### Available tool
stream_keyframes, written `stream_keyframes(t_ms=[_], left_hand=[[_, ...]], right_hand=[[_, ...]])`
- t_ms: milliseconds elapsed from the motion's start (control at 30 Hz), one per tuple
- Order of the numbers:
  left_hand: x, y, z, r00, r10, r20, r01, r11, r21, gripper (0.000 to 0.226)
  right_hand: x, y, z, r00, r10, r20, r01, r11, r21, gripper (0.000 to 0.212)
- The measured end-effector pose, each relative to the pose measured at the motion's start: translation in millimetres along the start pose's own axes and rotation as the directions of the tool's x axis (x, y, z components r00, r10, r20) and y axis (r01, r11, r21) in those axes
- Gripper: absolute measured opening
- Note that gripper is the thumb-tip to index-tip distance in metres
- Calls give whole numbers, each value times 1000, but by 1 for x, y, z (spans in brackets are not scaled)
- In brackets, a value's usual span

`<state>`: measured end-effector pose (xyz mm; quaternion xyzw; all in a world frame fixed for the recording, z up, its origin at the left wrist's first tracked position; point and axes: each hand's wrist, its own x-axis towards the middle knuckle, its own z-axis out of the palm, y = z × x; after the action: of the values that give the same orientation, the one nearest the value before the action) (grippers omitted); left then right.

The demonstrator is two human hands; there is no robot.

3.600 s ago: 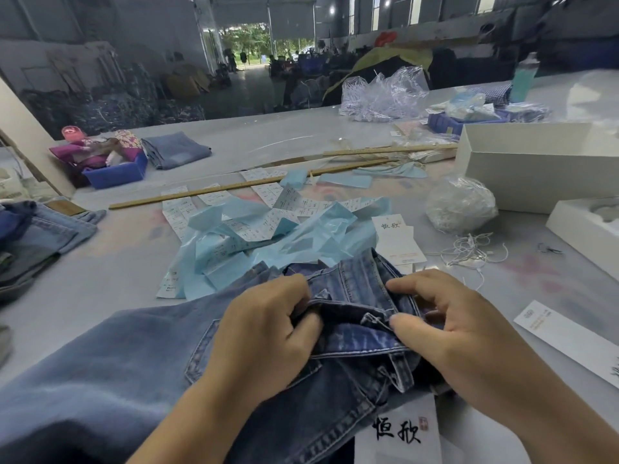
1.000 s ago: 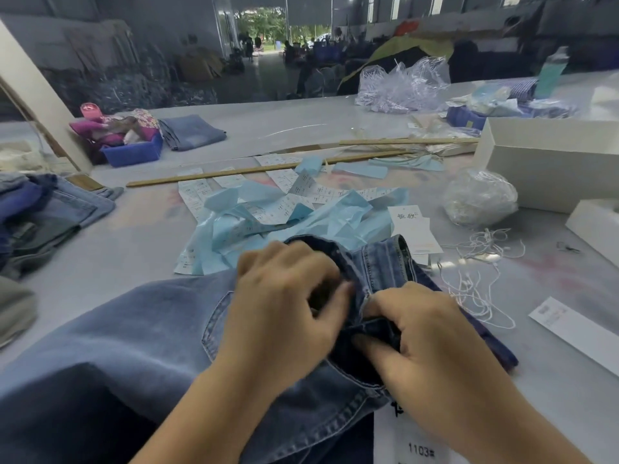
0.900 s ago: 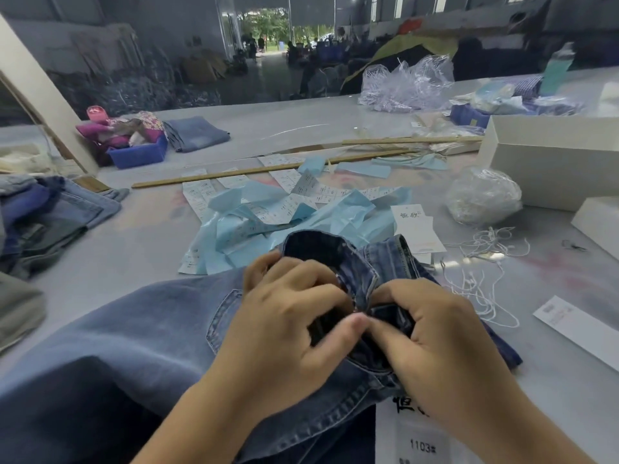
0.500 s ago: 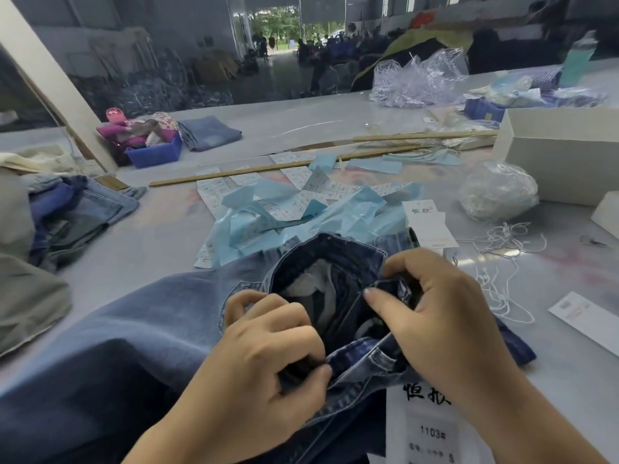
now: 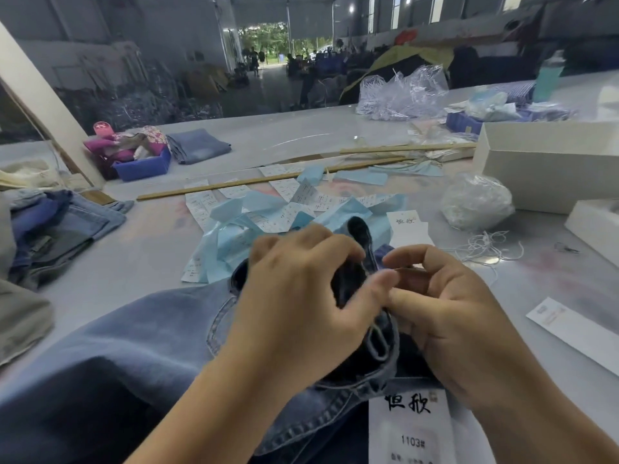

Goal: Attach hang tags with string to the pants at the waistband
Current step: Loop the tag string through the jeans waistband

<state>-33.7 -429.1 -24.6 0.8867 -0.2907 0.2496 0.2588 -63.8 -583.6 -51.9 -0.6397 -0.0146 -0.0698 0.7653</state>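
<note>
Left hand [image 5: 301,296] grips bunched waistband of jeans [image 5: 127,356]; right hand [image 5: 452,316] curled, fingertips pinching waistband beside left thumb. Hang tag [image 5: 410,430] lies near, under right wrist.

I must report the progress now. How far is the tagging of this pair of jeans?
Done: a hang tag printed 1103 already lies at the jeans, below the waistband. In hand: the left hand grips the bunched waistband, and the right hand pinches beside it; whether the string is already tied is hidden. Left: loose strings and other tags wait on the table.
</note>
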Motion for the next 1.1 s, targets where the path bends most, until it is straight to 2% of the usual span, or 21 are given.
stream_keyframes(t_ms=[100, 167, 267, 300, 367, 433, 500, 567, 633, 800, 867, 933, 967, 1000, 1033, 1100], left_hand=[[5, -5, -4, 958, -185, 219, 212, 971, -109, 53], [2, -17, -8, 907, -272, 322, 340, 923, -181, 52], [-3, -30, -7, 823, -317, 470, 468, 848, -247, 44], [-4, -33, -7, 801, -307, 514, 514, 792, -328, 41], [-6, -42, -7, 766, -296, 570, 610, 613, -502, 30], [-9, -55, -10, 748, -370, 552, 663, 455, -594, 20], [-13, -67, -12, 730, -455, 510, 665, 300, -684, 17], [-16, -72, -12, 732, -488, 476, 628, 210, -749, 14], [-17, -74, -10, 752, -493, 438, 595, 221, -773, 14], [-17, -66, -8, 817, -428, 387, 549, 368, -751, 11], [-19, -66, -7, 864, -445, 238, 481, 585, -653, 11], [-17, -72, -7, 889, -458, 2, 420, 814, -400, 26], [-13, -72, -7, 882, -470, -36, 440, 847, -299, 37], [-8, -71, -7, 866, -498, 35, 490, 833, -256, 48], [-2, -69, -5, 838, -519, 170, 546, 796, -261, 59], [4, -59, 8, 755, -466, 461, 618, 741, -263, 59]], right_hand=[[5, 4, 7, 1000, -13, -19, 13, 1000, 15, 52], [7, 8, 12, 999, -17, -36, 19, 999, 34, 54], [8, 13, 18, 1000, -25, 11, 24, 996, 83, 54], [8, 15, 20, 999, -35, 23, 33, 996, 78, 53], [8, 18, 19, 998, -51, 39, 49, 998, 48, 48], [9, 17, 14, 998, -57, 20, 56, 998, 16, 46], [10, 14, 3, 993, -90, -72, 85, 994, -74, 43], [11, 13, -7, 972, -160, -173, 121, 969, -215, 38], [11, 14, -10, 960, -186, -211, 115, 944, -308, 34], [7, 18, -11, 957, -184, -225, 55, 875, -482, 34], [7, 19, -16, 957, -172, -232, 14, 831, -555, 34], [11, 17, -23, 959, -145, -245, -46, 770, -636, 33], [14, 16, -27, 963, -113, -243, -81, 741, -666, 32], [17, 14, -30, 969, -74, -235, -113, 714, -690, 32], [21, 11, -33, 972, -43, -233, -140, 688, -712, 31], [26, 4, -36, 964, -60, -257, -157, 656, -739, 29]])
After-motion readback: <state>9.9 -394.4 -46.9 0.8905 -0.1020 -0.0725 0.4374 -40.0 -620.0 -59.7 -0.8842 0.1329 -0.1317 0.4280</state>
